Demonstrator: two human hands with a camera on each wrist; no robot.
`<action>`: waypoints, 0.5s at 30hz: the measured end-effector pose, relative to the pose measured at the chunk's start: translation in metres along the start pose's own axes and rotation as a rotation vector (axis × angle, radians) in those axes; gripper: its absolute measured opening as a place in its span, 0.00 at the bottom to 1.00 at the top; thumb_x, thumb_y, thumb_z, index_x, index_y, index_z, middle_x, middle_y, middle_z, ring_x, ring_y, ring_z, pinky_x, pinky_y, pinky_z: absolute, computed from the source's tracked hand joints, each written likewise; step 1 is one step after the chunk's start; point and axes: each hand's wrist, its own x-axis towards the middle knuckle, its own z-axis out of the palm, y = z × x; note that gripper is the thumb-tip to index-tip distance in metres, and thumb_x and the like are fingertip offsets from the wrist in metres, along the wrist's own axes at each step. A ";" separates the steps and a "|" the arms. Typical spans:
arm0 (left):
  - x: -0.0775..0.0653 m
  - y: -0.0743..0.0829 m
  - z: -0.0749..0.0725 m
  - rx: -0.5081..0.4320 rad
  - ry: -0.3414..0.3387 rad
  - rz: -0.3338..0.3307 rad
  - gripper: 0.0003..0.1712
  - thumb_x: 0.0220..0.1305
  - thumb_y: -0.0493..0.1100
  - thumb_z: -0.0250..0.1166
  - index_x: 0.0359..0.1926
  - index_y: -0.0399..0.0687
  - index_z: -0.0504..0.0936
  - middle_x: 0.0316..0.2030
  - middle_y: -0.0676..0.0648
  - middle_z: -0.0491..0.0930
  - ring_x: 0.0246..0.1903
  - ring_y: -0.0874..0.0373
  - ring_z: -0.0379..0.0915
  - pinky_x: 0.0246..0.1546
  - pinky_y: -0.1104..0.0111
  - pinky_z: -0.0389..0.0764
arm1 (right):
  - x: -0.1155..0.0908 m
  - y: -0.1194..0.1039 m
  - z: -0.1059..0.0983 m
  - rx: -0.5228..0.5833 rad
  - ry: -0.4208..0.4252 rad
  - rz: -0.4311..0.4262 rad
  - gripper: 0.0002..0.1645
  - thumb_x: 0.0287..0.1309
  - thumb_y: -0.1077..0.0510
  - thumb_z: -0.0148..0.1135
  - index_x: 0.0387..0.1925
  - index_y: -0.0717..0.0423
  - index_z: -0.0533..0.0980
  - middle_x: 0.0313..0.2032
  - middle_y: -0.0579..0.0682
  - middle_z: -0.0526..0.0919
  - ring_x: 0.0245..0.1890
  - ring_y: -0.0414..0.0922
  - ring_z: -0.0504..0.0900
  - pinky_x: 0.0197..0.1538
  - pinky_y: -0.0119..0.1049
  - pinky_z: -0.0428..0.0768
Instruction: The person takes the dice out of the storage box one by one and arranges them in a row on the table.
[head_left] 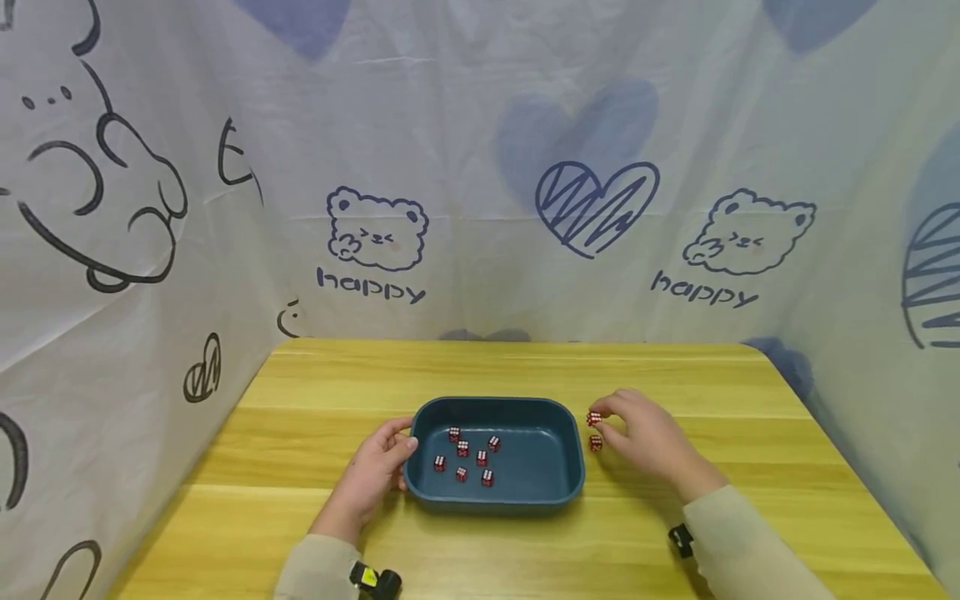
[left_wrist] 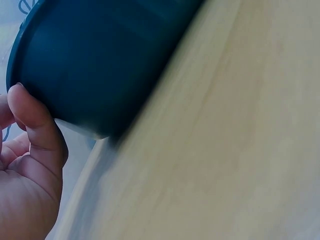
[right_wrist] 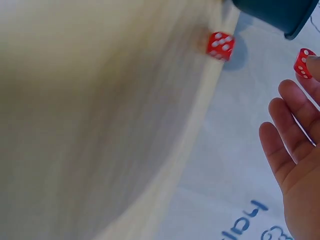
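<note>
A dark teal rectangular tray [head_left: 495,506] sits on the wooden table, with several red dice [head_left: 482,458] lying in its left and middle part. At its left end, my left hand [head_left: 371,471] holds the wall, thumb at the rim. To the right of the tray, my right hand [head_left: 648,437] pinches one red die [right_wrist: 302,63] between thumb and forefinger, above the table; the other fingers spread away from it. Another red die [head_left: 596,442] rests on the table just below that hand, close beside the tray's right end.
The yellow wood-grain table [head_left: 495,558] extends around the tray on all sides. A pale cloth [head_left: 480,250] with hearts, bears and lettering hangs behind the table and along both sides. Small black devices [head_left: 378,581] are strapped at both wrists.
</note>
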 end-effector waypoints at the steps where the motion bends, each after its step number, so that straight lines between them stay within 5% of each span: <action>1: 0.000 0.000 0.000 -0.003 0.000 -0.003 0.23 0.76 0.39 0.57 0.69 0.44 0.70 0.40 0.38 0.73 0.23 0.56 0.68 0.21 0.71 0.75 | -0.003 0.003 0.000 -0.002 -0.004 0.007 0.10 0.62 0.56 0.69 0.45 0.49 0.83 0.41 0.42 0.82 0.46 0.45 0.80 0.53 0.48 0.80; 15: 0.000 0.002 0.000 -0.008 -0.008 -0.013 0.23 0.76 0.39 0.57 0.69 0.44 0.71 0.40 0.38 0.74 0.23 0.56 0.68 0.21 0.71 0.75 | -0.024 0.030 -0.002 0.008 -0.091 0.088 0.11 0.63 0.56 0.69 0.47 0.48 0.84 0.42 0.41 0.81 0.46 0.45 0.81 0.55 0.51 0.79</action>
